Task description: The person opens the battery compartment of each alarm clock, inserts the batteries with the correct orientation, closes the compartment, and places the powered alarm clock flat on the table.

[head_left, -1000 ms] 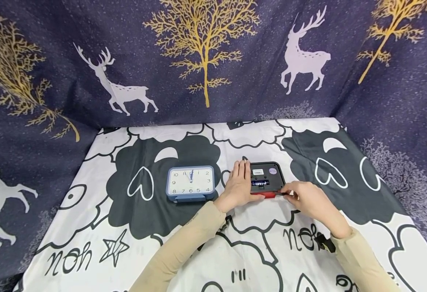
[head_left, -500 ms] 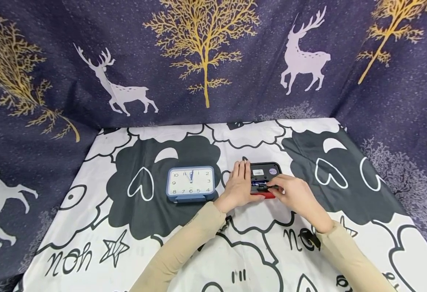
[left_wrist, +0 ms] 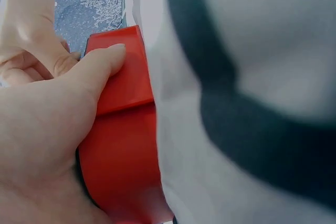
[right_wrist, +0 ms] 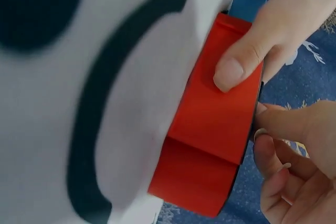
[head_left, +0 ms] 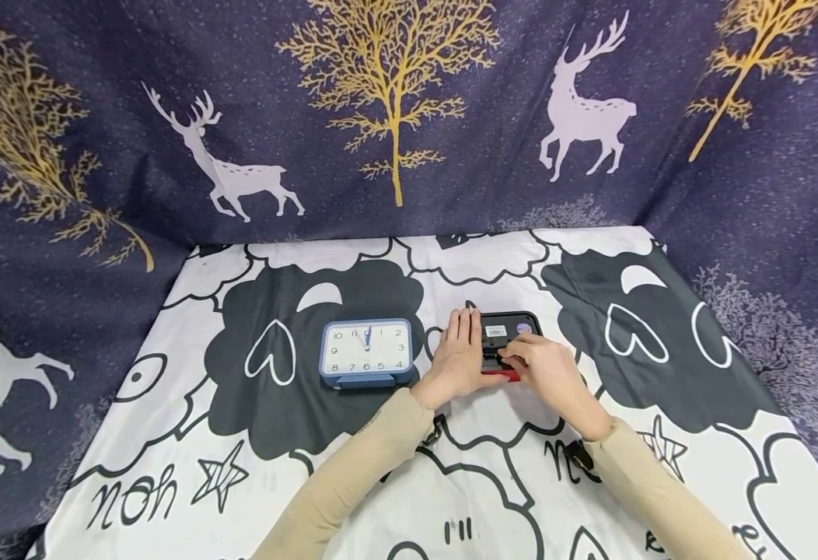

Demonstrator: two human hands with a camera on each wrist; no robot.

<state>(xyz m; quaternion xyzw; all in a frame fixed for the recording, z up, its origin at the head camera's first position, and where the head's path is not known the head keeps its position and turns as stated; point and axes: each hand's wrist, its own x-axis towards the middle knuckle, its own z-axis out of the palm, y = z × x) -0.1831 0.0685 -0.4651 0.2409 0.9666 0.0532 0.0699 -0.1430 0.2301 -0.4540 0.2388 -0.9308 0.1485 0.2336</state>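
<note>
A red alarm clock (right_wrist: 220, 103) lies face down, its black back (head_left: 513, 320) showing in the head view with a pale label and a round purple sticker. My left hand (head_left: 455, 360) rests across the left part of that back, fingers straight. Its thumb presses the red side, as the left wrist view shows. At the battery compartment, my right hand (head_left: 545, 369) pinches a small black battery cover (head_left: 491, 354), mostly hidden by the fingertips. The cover lies over the spot of the blue battery. In the right wrist view the right fingers (right_wrist: 286, 124) are bent at the clock's back edge.
A blue alarm clock (head_left: 365, 351) with a white dial stands left of my left hand, face up toward me. Beneath everything is a black-and-white cartoon cloth (head_left: 241, 482). A dark blue curtain (head_left: 479, 155) with deer and trees rises behind.
My right hand has brought the black battery cover from the clock's lower right corner left onto the battery compartment, covering the blue battery. The left hand and both clocks have stayed put.
</note>
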